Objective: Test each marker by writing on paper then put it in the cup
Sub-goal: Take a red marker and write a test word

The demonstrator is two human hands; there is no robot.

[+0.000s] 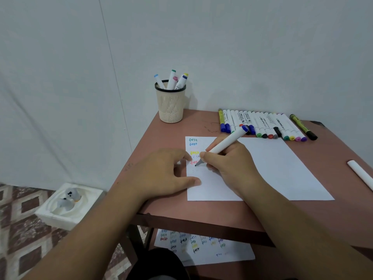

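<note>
Beneath the table edge, nearest me, lies a used sheet (203, 246) covered with rows of coloured "test" marks. On the table (201, 211), my left hand (161, 174) lies flat, fingers relaxed and spread, thumb pressing the left margin of the paper (272, 170). My right hand (228, 160) pinches a white marker (226, 143), blue cap end tilted up and away, dark tip at the paper under a column of coloured "test" words; whether it touches, I cannot confirm. A loose white cap (361, 176), apparently, lies at the right edge. Beyond the paper, a row of markers (262, 124) rests side by side. At the far left corner stands the mesh cup (171, 106), holding several markers upright.
</note>
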